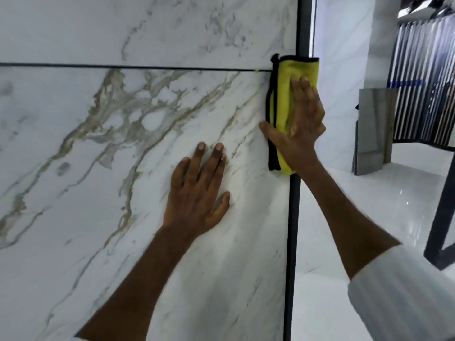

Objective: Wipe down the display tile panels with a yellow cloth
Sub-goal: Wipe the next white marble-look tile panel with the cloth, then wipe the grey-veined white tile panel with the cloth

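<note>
A large white marble-look tile panel with grey-gold veins fills the left of the view, and a second panel sits above it across a thin dark joint. A folded yellow cloth with black trim lies against the panel's right edge, over the black frame strip. My right hand presses the cloth flat with straight fingers, thumb spread to the left on the tile. My left hand rests flat on the lower panel, fingers spread, holding nothing.
To the right of the frame strip, a glossy white floor opens out. A grey slab leans upright there, with a rack of vertical sample strips behind it. A dark metal frame leg stands at the far right.
</note>
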{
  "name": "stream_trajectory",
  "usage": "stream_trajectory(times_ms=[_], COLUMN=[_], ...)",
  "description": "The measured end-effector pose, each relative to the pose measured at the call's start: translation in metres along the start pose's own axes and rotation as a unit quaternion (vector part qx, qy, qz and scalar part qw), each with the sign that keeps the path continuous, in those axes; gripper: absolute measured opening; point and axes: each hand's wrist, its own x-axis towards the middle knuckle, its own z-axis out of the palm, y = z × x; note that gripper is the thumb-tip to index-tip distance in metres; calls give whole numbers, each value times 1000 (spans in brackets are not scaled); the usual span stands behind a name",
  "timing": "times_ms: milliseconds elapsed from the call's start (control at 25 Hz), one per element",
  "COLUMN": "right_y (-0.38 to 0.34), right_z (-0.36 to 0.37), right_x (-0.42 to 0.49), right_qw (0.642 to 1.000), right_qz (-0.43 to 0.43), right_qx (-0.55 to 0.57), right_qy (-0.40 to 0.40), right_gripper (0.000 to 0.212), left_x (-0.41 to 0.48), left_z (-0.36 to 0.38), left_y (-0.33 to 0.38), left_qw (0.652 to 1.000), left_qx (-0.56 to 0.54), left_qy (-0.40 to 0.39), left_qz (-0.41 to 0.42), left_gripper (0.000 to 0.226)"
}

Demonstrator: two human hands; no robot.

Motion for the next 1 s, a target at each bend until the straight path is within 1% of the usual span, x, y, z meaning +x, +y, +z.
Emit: stream_trajectory(times_ms=[40,80,120,160,200,240,320,360,440,480,560,640,720,760,800,880,920,1000], right_y=[0,-1,-3,-2,1,0,-9,-17,-28,-35,-54,-95,-142,-167,-192,-241,-270,-333], right_z=[-1,-3,-6,-10,-15,-20,-34,-44,-66,-79,-104,-125,-128,-123,-112,-87,-72,-47], right_x=[0,4,13,20,25,29,29,26,18,13,0,-7,-6,-3,1,9,15,24], right_qw=[997,983,951,904,859,827,783,763,724,705,675,665,673,682,692,711,710,698], right_qz=[65,161,265,345,397,427,494,537,614,647,702,717,697,672,638,568,531,462], right_qx=[29,83,160,250,323,364,378,360,316,290,228,196,180,184,201,245,274,324], right_qy=[-1,1,13,22,18,5,-14,-14,8,18,-2,-72,-170,-223,-270,-335,-371,-442], right_gripper=[102,105,108,106,96,81,52,42,30,27,22,25,39,39,34,29,32,41], left_x=[1,1,3,3,2,4,10,15,26,31,40,55,66,69,71,72,67,56], left_z=[-4,-7,-10,-13,-17,-23,-43,-57,-83,-98,-132,-175,-218,-238,-258,-294,-317,-372], left_y=[0,0,0,-1,-1,-3,-8,-12,-22,-27,-42,-64,-90,-104,-123,-155,-174,-212], left_qw=[1000,999,998,996,993,988,975,965,940,925,882,835,790,778,775,783,786,793], left_qx=[-18,-35,-45,-53,-61,-76,-124,-153,-206,-234,-299,-339,-340,-331,-315,-279,-252,-190], left_qy=[-12,-30,-51,-75,-102,-134,-185,-212,-272,-297,-344,-379,-426,-434,-430,-410,-401,-376], left_qz=[-1,0,1,1,0,1,3,6,-1,-23,-117,-211,-281,-311,-340,-376,-397,-441], left_gripper=[76,77,79,81,83,85,85,83,75,71,69,72,75,76,76,76,75,72])
